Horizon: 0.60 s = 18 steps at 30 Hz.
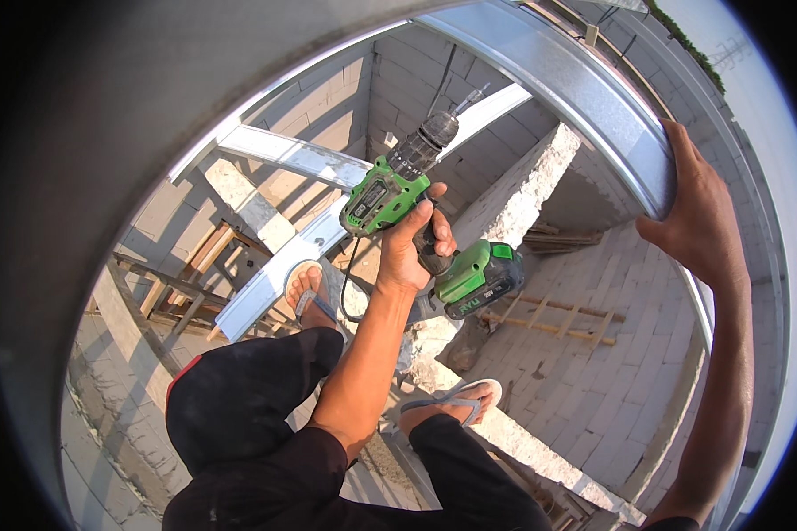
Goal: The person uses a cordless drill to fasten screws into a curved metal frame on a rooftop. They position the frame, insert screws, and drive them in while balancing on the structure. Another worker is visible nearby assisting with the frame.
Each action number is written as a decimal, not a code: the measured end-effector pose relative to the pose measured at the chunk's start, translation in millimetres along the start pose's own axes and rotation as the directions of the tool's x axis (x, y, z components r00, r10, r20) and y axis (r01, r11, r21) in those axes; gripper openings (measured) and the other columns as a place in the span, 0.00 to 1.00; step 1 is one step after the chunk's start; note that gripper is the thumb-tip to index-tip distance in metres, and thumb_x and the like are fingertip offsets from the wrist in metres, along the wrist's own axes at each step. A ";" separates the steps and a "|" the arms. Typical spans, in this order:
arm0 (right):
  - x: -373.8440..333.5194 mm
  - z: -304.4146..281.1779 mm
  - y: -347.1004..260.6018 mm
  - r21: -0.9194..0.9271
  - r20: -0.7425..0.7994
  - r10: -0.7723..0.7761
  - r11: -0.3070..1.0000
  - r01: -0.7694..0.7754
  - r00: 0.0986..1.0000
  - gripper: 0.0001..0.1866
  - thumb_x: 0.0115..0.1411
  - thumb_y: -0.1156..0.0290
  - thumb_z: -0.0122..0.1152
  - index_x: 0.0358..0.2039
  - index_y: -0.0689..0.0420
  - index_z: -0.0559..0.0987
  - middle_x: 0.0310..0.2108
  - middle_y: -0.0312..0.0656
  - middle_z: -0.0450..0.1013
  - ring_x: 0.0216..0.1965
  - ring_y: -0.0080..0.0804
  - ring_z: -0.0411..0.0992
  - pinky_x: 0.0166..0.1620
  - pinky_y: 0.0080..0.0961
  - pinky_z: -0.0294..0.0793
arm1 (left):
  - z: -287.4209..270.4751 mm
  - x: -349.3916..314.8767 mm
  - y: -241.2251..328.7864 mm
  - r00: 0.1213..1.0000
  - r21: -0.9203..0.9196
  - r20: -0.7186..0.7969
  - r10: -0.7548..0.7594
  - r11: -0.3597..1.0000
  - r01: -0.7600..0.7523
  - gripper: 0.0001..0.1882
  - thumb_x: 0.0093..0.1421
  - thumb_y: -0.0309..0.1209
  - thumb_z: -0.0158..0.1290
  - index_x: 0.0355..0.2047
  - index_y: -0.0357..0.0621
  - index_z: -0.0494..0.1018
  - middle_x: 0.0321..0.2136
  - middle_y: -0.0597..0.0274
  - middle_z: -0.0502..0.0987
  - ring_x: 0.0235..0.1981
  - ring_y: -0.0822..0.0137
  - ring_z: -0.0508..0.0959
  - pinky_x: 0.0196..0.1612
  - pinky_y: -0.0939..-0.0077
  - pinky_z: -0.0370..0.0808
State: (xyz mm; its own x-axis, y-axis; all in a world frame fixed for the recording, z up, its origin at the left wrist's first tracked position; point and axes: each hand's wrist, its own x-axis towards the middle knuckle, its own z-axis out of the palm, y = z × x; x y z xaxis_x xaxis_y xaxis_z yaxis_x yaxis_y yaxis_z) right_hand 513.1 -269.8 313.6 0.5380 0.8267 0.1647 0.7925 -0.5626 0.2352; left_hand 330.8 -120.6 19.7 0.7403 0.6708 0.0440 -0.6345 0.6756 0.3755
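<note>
A green and black cordless drill (383, 199) is in my left hand (409, 250), the fingers closed round its handle. Its chuck and slim bit point up and to the right, and a green-topped battery pack (480, 279) sits at the handle's base. Over at the right, my right hand (701, 217) grips the edge of a long silvery metal channel (576, 80), thumb on the near side and fingers on the far side. Part of that hand's hold is hidden behind the channel. The drill bit touches nothing.
My sandalled feet rest high up, one near a metal channel (279, 288), one on a rough concrete beam (540, 451). Far below lie a wooden ladder (558, 320) and a block-walled room. Another concrete beam (527, 190) runs past the drill. Timber scaffolding (186, 283) stands at left.
</note>
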 end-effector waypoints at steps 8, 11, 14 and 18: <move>9.8 -1.2 11.8 0.075 0.092 0.025 0.997 -0.032 0.995 0.58 0.31 0.71 0.70 0.70 0.55 0.61 0.53 0.56 0.75 0.53 0.51 0.75 0.67 0.46 0.70 | 22.6 -4.4 9.0 0.996 0.001 -0.078 0.044 0.999 -0.044 0.21 0.66 0.37 0.60 0.55 0.40 0.73 0.20 0.65 0.73 0.18 0.71 0.72 0.27 0.72 0.69; 11.7 -0.2 14.2 0.071 0.063 -0.006 0.998 0.002 0.998 0.58 0.33 0.70 0.73 0.70 0.55 0.61 0.52 0.55 0.76 0.52 0.49 0.76 0.65 0.45 0.72 | 20.6 -0.8 19.1 0.996 -0.039 -0.078 0.053 0.998 -0.056 0.19 0.65 0.35 0.62 0.53 0.39 0.75 0.19 0.63 0.74 0.18 0.70 0.73 0.26 0.73 0.71; 12.6 0.2 16.0 0.059 0.065 -0.024 0.998 0.020 0.998 0.58 0.37 0.68 0.80 0.71 0.55 0.61 0.53 0.54 0.76 0.51 0.47 0.78 0.63 0.42 0.75 | 15.2 3.5 29.7 0.996 0.033 -0.065 0.065 0.997 -0.063 0.18 0.65 0.34 0.62 0.52 0.39 0.76 0.20 0.63 0.74 0.18 0.70 0.73 0.26 0.73 0.71; 12.9 -1.5 16.4 0.049 0.075 -0.021 0.999 0.017 0.997 0.58 0.37 0.67 0.81 0.71 0.56 0.61 0.53 0.55 0.76 0.51 0.47 0.78 0.63 0.41 0.74 | 9.8 11.3 41.9 0.989 0.125 -0.111 0.097 0.989 -0.083 0.20 0.66 0.35 0.59 0.54 0.39 0.73 0.19 0.67 0.72 0.18 0.71 0.71 0.27 0.73 0.68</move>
State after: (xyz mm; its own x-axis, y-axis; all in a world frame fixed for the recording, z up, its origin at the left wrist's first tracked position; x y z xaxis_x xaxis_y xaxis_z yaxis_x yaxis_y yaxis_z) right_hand 532.6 -268.4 321.1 0.5412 0.8363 0.0874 0.8150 -0.5473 0.1904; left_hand 314.7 -87.8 45.0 0.6461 0.7629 -0.0224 -0.6609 0.5740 0.4834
